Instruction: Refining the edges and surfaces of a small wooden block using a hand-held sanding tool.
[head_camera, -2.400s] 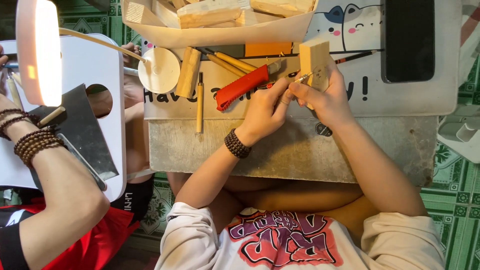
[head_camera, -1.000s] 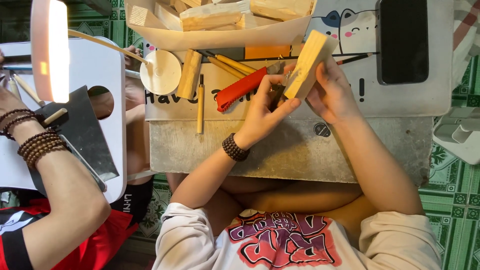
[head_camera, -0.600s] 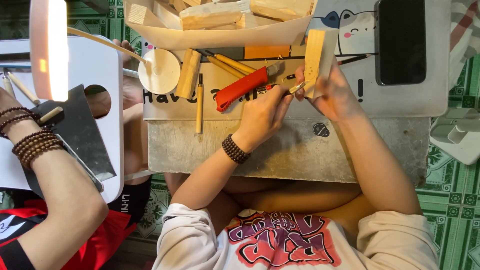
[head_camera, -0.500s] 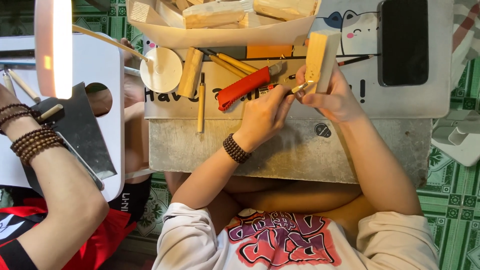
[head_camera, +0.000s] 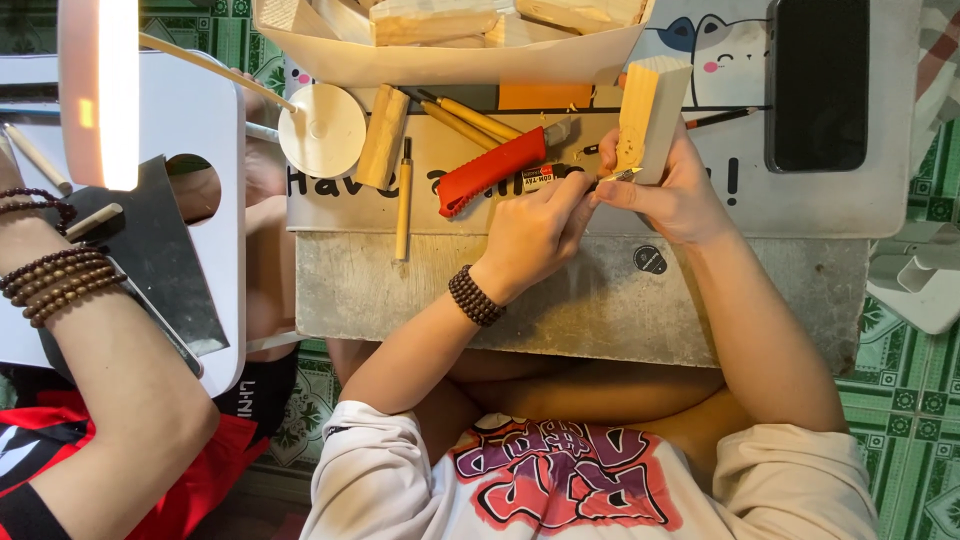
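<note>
- Head view: right hand (head_camera: 675, 195) closed around upright wooden block (head_camera: 650, 115), held just above the counter (head_camera: 560, 290).
- Left hand (head_camera: 535, 230) pinched shut on small carving knife (head_camera: 612, 177), tip touching the block's lower edge.
- Red utility knife (head_camera: 492, 170) just beyond the left hand.

Bright, even lighting. Lamp head (head_camera: 98, 92) in upper left of frame glowing, blown out to white-orange glare. Soft shadows under forearms on grey slab (head_camera: 560, 300). Focus sharp; slight stretching at frame edges.
</note>
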